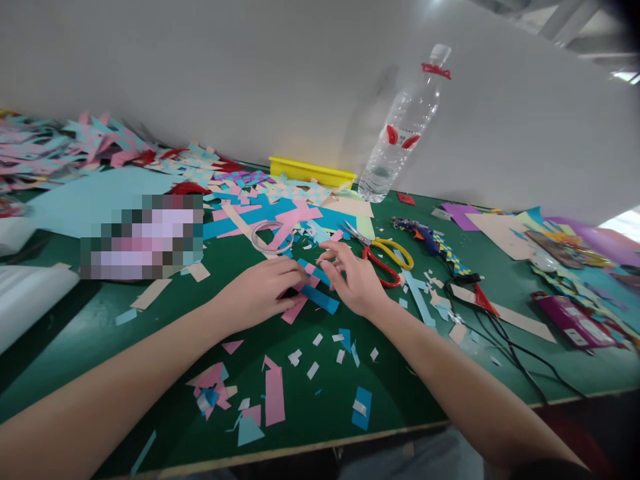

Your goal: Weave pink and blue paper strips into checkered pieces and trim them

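Near the middle of the green counter [320,433], the blue and pink paper strips [323,300] lie crossed between two bare hands. Left hand [263,290]: thumb and fingers curled over the left part of the strips, touching; can't tell if the grip is clamped. Right hand [353,280]: fingers bent just beside the upper blue strip; can't tell if its fingertips meet or pinch anything (detail too small).

White tape roll [254,241] sits beyond the left hand, flat, over some paper. Scissors [373,243], one yellow handle and one red, lie beyond the right hand, blades apart. Clear plastic bottle [400,133] at the back by the grey wall [225,73], some liquid at the bottom. Yellow tray [313,175] left of it. Pink, blue and white scraps [275,397] scattered toward the near edge. Right side: black cables [515,347], purple packet [575,320]. Item at left is pixelated, unreadable.
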`<state>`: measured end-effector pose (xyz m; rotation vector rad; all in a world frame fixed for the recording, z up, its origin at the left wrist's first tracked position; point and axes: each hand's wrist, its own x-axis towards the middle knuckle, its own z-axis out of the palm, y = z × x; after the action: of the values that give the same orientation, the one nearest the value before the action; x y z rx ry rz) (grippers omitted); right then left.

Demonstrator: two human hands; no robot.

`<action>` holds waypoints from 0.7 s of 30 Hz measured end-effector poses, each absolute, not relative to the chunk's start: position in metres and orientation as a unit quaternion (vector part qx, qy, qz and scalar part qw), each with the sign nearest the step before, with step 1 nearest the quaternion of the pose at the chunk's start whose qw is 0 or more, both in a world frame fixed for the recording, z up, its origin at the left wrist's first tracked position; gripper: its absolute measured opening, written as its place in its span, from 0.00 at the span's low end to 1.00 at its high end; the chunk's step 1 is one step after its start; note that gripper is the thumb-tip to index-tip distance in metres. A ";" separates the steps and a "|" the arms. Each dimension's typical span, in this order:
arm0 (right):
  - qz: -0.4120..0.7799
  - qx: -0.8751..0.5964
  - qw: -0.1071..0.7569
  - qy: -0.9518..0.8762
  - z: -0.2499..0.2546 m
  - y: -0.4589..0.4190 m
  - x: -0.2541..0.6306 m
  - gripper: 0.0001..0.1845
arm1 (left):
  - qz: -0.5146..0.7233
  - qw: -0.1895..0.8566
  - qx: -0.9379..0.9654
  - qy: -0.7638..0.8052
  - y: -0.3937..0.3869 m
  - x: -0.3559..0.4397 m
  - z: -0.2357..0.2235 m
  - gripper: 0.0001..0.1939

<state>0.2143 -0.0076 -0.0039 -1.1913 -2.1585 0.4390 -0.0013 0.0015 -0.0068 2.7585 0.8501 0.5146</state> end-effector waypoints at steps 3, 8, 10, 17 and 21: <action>0.159 -0.461 0.304 -0.818 -0.003 -0.008 0.214 0.18 | 0.173 0.119 0.934 0.291 0.000 0.000 -0.008 0.09; 0.179 -0.461 0.299 -0.816 -0.001 -0.009 0.213 0.17 | 0.164 0.123 0.930 0.306 0.001 0.000 -0.010 0.12; 0.211 -0.459 0.307 -0.807 0.000 -0.010 0.212 0.18 | 0.160 0.121 0.930 0.309 0.002 0.000 -0.010 0.13; 0.376 -0.438 0.403 -0.711 -0.001 -0.009 0.211 0.19 | 0.167 0.114 0.929 0.310 0.001 0.001 -0.010 0.15; 0.427 -0.428 0.451 -0.656 0.000 -0.006 0.209 0.21 | 0.182 0.117 0.921 0.324 0.001 0.003 -0.011 0.15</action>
<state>0.2088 -0.0064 -0.0003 -1.0571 -1.6216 1.0559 0.0035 0.0008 -0.0112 2.6959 0.9478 0.5316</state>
